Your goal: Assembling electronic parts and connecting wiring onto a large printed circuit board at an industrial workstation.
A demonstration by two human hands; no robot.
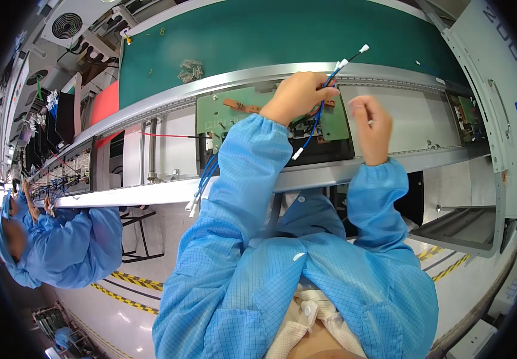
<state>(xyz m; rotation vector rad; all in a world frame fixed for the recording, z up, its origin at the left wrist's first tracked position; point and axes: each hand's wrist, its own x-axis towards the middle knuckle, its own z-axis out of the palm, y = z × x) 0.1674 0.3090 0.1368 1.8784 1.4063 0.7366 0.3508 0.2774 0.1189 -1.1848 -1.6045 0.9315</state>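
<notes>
My left hand is closed around a bundle of blue wires with white connectors, raised over a green fixture board. One white connector dangles at the bundle's lower end, and more connectors stick out above my fingers. Just right of the board, my right hand is raised with its fingers curled in; it is slightly blurred, and nothing shows in it. Brown clips sit on the board. Dark parts on it are partly hidden behind my left hand and the wires.
More blue wires hang over the metal front rail. A red cable runs to the board's left side. On the green mat lies a small pile of metal parts. At left, another person works along the line.
</notes>
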